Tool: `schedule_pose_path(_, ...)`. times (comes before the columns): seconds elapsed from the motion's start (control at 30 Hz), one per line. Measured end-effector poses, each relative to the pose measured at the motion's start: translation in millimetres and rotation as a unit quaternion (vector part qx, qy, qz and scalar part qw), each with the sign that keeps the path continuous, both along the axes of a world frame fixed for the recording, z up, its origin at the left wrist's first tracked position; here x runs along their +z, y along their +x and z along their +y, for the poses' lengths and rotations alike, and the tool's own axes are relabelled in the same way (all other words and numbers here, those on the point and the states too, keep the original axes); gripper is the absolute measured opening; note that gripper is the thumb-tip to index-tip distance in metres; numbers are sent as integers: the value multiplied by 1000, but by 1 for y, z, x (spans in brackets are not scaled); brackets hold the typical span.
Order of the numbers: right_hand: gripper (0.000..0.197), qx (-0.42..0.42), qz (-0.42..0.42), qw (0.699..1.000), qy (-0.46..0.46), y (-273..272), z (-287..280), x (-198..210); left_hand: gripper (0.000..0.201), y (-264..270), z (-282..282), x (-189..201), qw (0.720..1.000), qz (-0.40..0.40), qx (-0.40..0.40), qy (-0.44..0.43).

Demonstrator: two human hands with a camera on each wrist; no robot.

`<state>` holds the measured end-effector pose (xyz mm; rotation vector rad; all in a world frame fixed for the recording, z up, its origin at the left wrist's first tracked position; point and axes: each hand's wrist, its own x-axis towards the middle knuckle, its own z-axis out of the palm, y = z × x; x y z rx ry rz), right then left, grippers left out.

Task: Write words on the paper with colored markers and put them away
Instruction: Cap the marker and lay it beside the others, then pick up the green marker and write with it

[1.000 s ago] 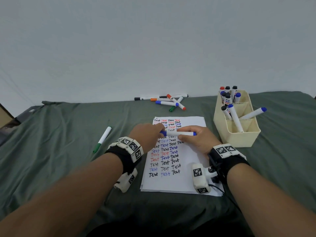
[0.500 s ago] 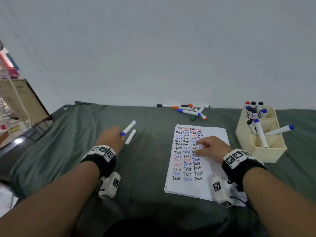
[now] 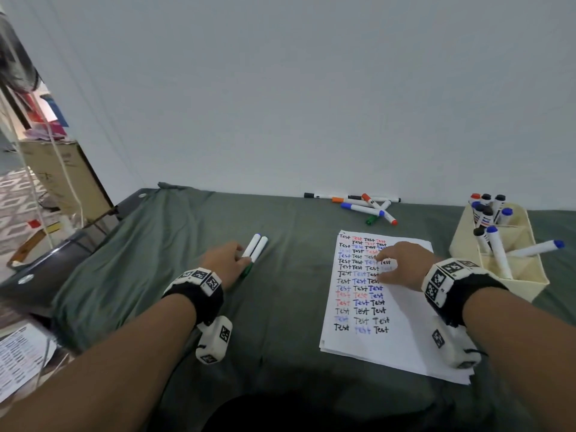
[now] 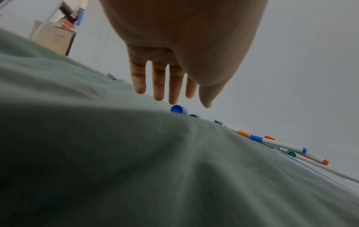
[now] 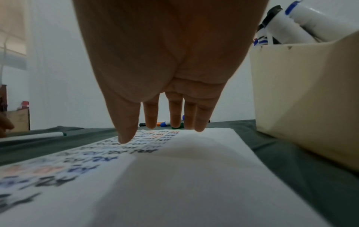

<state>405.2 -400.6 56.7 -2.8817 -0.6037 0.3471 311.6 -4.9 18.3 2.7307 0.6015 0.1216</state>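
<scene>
A blue marker (image 3: 251, 245) and a green-capped marker (image 3: 260, 248) lie side by side on the green cloth, left of the paper. My left hand (image 3: 230, 258) hovers just behind them, fingers straight and holding nothing; in the left wrist view the fingertips (image 4: 172, 98) hang just above the blue cap (image 4: 178, 109). The sheet of paper (image 3: 389, 344) is filled with rows of "Test" in black, blue and red. Across its upper part my right hand (image 3: 394, 263) rests with straight fingers (image 5: 174, 113) touching the sheet.
A beige organizer (image 3: 526, 282) holding several markers stands right of the paper. Several loose markers (image 3: 364, 205) lie by the back wall. A laptop (image 3: 46, 269) and a cardboard box (image 3: 62, 176) sit beyond the table's left edge.
My left hand carried the blue marker left off the paper, laid it beside the green marker and let go. The right hand released it and stayed on the paper. My head turned left.
</scene>
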Motion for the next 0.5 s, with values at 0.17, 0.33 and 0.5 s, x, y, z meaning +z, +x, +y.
schedule_pose_path(0.17,65,4,2,1000,-15,8,-16,3,49,11,-9,14,997,20,-46,61)
schedule_pose_path(0.33,80,-9,14,1000,-26,11,-32,-4,43,39,-44,36,988,-2,-120,94)
schedule_pose_path(0.5,86,-10,60,997,-42,12,-36,-17,47,88,-100,57,965,-3,-221,140)
